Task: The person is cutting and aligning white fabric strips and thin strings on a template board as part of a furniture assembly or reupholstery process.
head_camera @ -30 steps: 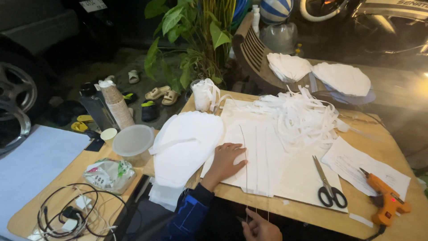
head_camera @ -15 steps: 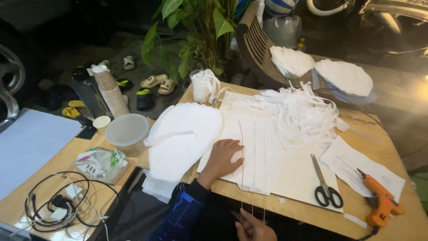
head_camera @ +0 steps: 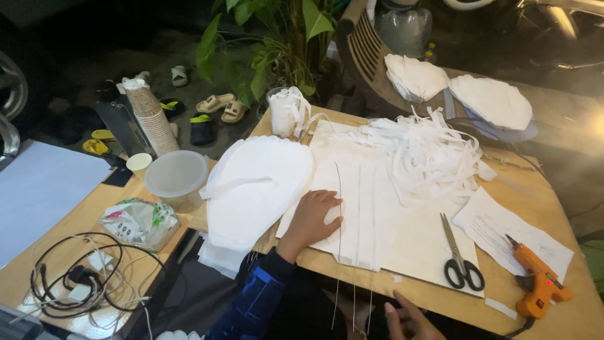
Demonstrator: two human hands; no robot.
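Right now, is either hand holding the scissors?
No, the scissors lie untouched on the white sheet, the left hand lies flat on that sheet, and the right hand is empty at the table edge.

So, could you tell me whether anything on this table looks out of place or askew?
Mostly the heap of white strips, a loose tangle spilling across the white sheets. The left hand presses those sheets flat.
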